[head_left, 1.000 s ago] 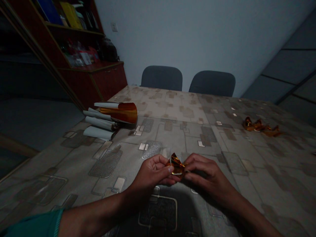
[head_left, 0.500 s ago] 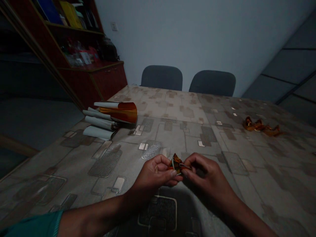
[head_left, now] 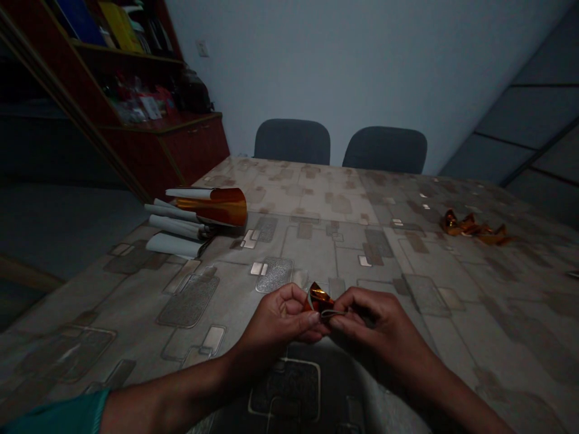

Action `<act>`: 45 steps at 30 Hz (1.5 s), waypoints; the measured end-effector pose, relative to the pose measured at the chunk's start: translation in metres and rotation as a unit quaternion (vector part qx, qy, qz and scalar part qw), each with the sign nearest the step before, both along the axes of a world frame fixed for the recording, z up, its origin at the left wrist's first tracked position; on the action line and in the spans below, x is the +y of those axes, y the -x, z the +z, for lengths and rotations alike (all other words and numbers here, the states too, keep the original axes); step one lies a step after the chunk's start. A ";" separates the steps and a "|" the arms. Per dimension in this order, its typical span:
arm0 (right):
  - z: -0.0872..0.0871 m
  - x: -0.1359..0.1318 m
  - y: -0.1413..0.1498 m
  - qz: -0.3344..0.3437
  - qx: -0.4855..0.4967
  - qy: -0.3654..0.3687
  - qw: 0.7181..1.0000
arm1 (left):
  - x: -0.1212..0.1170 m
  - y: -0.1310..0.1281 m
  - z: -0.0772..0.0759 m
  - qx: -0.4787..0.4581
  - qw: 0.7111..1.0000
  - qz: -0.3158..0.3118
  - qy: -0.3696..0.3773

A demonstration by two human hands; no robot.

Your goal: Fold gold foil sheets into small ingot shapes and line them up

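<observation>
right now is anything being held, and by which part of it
Yes, the gold paper: the left hand pinches its left side, the right hand its right end, both with the fingers.

Patterned table [head_left: 307,235] bearing curled sheets [head_left: 199,217], gold folded pieces [head_left: 474,229]

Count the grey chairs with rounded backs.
2. The left grey chair stands beyond the far edge of the beige patterned table, before the pale wall; the right grey chair stands beside it, a gap between. Others may be hidden below the table.
</observation>
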State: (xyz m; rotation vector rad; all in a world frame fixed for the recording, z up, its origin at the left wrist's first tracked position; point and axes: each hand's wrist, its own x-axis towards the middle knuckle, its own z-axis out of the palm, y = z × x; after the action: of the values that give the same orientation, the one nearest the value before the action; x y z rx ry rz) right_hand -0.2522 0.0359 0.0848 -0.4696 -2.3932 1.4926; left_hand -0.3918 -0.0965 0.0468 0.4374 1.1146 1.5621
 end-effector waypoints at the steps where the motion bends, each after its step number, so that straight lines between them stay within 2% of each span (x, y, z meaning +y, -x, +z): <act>1: 0.000 0.000 0.000 -0.002 0.000 0.002 1.000 | 0.000 0.000 0.001 -0.002 1.000 -0.003 0.003; 8: -0.003 0.002 0.003 -0.020 0.008 -0.109 0.994 | 0.000 0.000 0.000 -0.014 0.999 -0.052 -0.008; 18: -0.012 0.000 0.001 0.059 0.025 -0.201 0.978 | -0.003 -0.004 -0.001 0.011 0.998 -0.064 -0.022; 23: -0.010 -0.002 0.000 0.079 0.051 -0.197 0.976 | -0.002 -0.003 0.001 0.025 0.999 -0.037 -0.003; 27: -0.003 -0.001 -0.002 0.084 0.064 -0.158 0.982 | -0.001 -0.002 0.003 0.005 1.000 -0.007 0.018; 34: 0.005 0.000 -0.006 0.015 0.078 -0.126 0.989 | -0.001 -0.002 0.002 0.011 1.000 -0.002 0.029; 45: 0.001 -0.001 0.000 -0.001 0.033 -0.070 0.997 | -0.002 -0.001 0.001 0.002 1.000 -0.007 0.019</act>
State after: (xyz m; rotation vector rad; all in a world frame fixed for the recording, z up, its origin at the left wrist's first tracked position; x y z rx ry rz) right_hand -0.2517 0.0347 0.0860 -0.3849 -2.4243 1.3063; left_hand -0.3906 -0.0985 0.0483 0.4220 1.1407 1.5267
